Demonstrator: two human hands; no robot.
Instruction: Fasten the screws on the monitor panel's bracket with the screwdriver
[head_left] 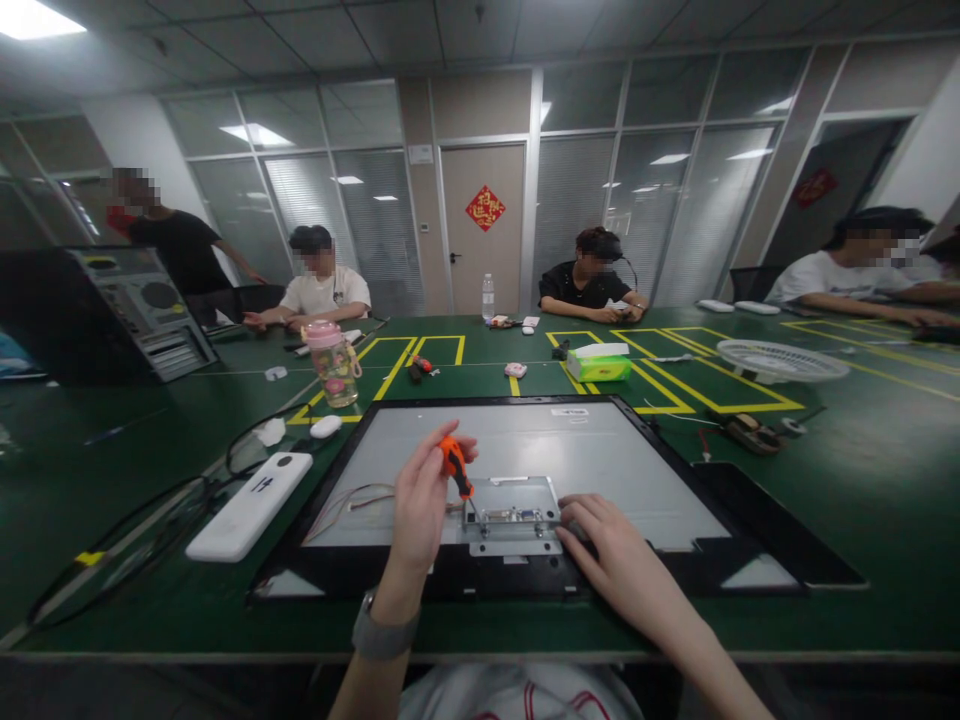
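Observation:
My left hand (pixel 424 480), with a grey watch on its wrist, is closed around an orange and black screwdriver (pixel 455 468). The tool leans, its tip down at a metal bracket (pixel 517 490) with connectors along its edge. That bracket sits on the back of a flat display panel (pixel 600 460), silver with a black frame, lying on the table. My right hand (pixel 596 540) rests at the bracket's right edge, fingers bent against it; whether they pinch anything is hidden. Thin wires (pixel 349 505) lie on the panel left of the bracket.
A white power bank (pixel 251 505) and black cables (pixel 142 530) lie to the left, near a pink-lidded bottle (pixel 330 365). Beyond the panel are pliers (pixel 418 370) and a green tissue pack (pixel 600 362). A black strip (pixel 780 520) lies right. Several people sit across the table.

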